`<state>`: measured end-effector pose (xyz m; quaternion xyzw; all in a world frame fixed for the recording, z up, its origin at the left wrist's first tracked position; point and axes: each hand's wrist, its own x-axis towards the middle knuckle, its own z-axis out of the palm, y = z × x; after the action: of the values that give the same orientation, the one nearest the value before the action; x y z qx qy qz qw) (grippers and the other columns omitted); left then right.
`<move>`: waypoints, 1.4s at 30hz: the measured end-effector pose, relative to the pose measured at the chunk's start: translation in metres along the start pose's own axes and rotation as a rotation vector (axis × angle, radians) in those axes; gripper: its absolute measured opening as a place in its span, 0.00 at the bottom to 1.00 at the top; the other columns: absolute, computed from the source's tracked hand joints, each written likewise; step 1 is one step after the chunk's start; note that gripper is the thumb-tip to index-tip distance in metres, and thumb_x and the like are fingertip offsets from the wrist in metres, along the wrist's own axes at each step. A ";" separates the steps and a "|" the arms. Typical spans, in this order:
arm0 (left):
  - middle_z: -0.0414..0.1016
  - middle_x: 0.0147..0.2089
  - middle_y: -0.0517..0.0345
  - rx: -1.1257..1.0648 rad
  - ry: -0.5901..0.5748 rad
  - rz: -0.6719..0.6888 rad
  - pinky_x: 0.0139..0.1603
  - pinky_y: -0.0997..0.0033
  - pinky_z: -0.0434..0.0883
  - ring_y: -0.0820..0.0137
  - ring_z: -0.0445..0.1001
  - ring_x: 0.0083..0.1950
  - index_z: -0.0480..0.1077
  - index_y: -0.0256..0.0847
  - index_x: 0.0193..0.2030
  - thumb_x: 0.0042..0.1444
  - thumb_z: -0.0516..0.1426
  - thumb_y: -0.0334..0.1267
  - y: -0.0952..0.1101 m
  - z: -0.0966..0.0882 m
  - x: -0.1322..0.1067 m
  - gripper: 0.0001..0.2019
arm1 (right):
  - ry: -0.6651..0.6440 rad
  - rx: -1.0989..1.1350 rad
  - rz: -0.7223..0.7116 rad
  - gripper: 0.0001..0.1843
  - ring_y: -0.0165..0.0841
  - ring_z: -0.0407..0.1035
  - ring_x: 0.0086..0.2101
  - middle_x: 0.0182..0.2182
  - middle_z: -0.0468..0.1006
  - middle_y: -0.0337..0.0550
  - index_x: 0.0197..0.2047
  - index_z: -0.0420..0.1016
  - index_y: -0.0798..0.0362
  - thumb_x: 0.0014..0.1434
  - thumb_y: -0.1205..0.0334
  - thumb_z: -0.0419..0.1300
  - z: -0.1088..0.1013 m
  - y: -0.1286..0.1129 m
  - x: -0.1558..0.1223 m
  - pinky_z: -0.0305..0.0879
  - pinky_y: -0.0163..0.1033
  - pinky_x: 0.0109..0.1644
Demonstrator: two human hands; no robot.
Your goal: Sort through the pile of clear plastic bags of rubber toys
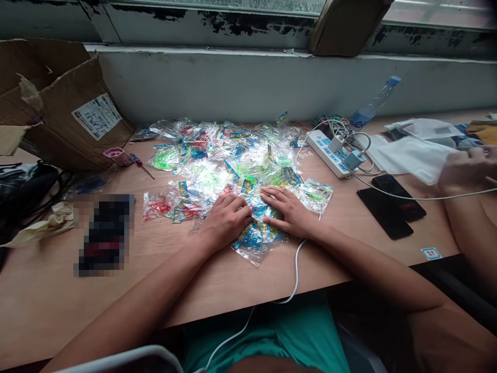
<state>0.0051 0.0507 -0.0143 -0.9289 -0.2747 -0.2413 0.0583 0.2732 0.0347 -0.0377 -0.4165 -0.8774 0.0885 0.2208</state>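
Observation:
A heap of small clear plastic bags (209,168) with colourful printed labels lies on the wooden table; green, red and blue pieces show inside, of a kind I cannot make out. My left hand (228,215) is at the heap's near edge, its fingers curled down and closed on a plastic bag (256,241) with blue contents. Beside it, my right hand (287,210) rests on the bags with its fingers stretched out and the thumb apart. Both hands touch the near bags, and some fingertips are partly hidden among the shiny film.
A cardboard box (77,111), a screwdriver (142,166) and a pixelated phone (105,235) are left. At right are a power strip (328,153), a bottle (375,103), two phones (384,212) and another person's hand (469,166). A white cable (298,264) crosses the table edge.

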 end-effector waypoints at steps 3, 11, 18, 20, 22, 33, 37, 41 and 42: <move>0.78 0.42 0.53 0.045 0.012 -0.020 0.56 0.59 0.68 0.61 0.73 0.48 0.76 0.42 0.41 0.72 0.57 0.40 0.000 0.000 0.000 0.09 | 0.008 0.002 -0.002 0.34 0.50 0.59 0.72 0.73 0.66 0.54 0.75 0.63 0.48 0.71 0.43 0.58 0.000 0.000 0.000 0.55 0.67 0.76; 0.79 0.44 0.52 0.058 0.018 -0.067 0.54 0.58 0.69 0.60 0.73 0.48 0.76 0.42 0.40 0.70 0.60 0.42 0.000 0.000 -0.002 0.08 | 0.020 0.024 -0.001 0.33 0.49 0.60 0.72 0.72 0.67 0.54 0.74 0.64 0.47 0.71 0.46 0.60 0.001 0.001 -0.001 0.56 0.67 0.76; 0.80 0.43 0.52 0.017 0.007 -0.061 0.52 0.57 0.70 0.61 0.74 0.46 0.75 0.42 0.39 0.71 0.59 0.42 -0.002 0.000 -0.001 0.10 | 0.192 0.118 0.021 0.20 0.48 0.66 0.68 0.70 0.69 0.53 0.64 0.75 0.44 0.72 0.52 0.59 -0.008 0.001 -0.001 0.66 0.65 0.70; 0.80 0.43 0.53 -0.006 -0.001 -0.054 0.55 0.56 0.70 0.61 0.75 0.47 0.75 0.42 0.39 0.71 0.59 0.41 -0.002 -0.001 -0.001 0.09 | 0.237 0.116 0.043 0.19 0.48 0.66 0.67 0.69 0.70 0.52 0.62 0.76 0.43 0.72 0.52 0.59 -0.010 0.002 -0.001 0.66 0.65 0.70; 0.81 0.45 0.53 -0.027 -0.008 -0.050 0.58 0.56 0.70 0.61 0.76 0.49 0.74 0.42 0.42 0.71 0.59 0.40 -0.003 -0.002 -0.001 0.06 | 0.239 0.107 0.048 0.18 0.48 0.66 0.67 0.68 0.72 0.52 0.61 0.76 0.44 0.71 0.52 0.60 -0.010 0.003 -0.001 0.66 0.65 0.70; 0.80 0.55 0.49 -0.068 -0.050 -0.094 0.62 0.50 0.70 0.57 0.76 0.56 0.75 0.41 0.52 0.67 0.60 0.37 -0.003 -0.001 -0.003 0.09 | 0.150 0.099 0.047 0.20 0.48 0.67 0.66 0.66 0.73 0.54 0.64 0.75 0.46 0.72 0.52 0.59 -0.004 0.005 0.001 0.66 0.65 0.69; 0.78 0.55 0.49 -0.036 -0.102 -0.118 0.61 0.51 0.69 0.55 0.74 0.58 0.73 0.43 0.55 0.66 0.61 0.40 -0.002 -0.003 -0.002 0.13 | 0.148 0.107 0.035 0.20 0.48 0.68 0.65 0.65 0.74 0.53 0.64 0.75 0.45 0.72 0.52 0.59 -0.002 0.007 0.001 0.66 0.66 0.69; 0.78 0.55 0.48 -0.021 -0.128 -0.125 0.62 0.50 0.68 0.53 0.73 0.58 0.73 0.42 0.54 0.67 0.61 0.45 0.000 -0.003 -0.001 0.13 | 0.155 0.105 0.038 0.20 0.48 0.68 0.64 0.65 0.75 0.54 0.63 0.76 0.46 0.71 0.52 0.60 -0.001 0.009 0.000 0.66 0.64 0.69; 0.78 0.55 0.47 -0.027 -0.132 -0.128 0.62 0.50 0.68 0.53 0.73 0.58 0.73 0.41 0.54 0.68 0.60 0.46 0.001 -0.003 -0.001 0.14 | 0.156 0.104 0.039 0.20 0.48 0.68 0.64 0.64 0.75 0.54 0.62 0.76 0.47 0.71 0.52 0.60 -0.001 0.010 0.000 0.66 0.63 0.69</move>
<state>0.0034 0.0485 -0.0117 -0.9241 -0.3334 -0.1866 0.0122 0.2806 0.0407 -0.0397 -0.4273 -0.8434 0.1054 0.3081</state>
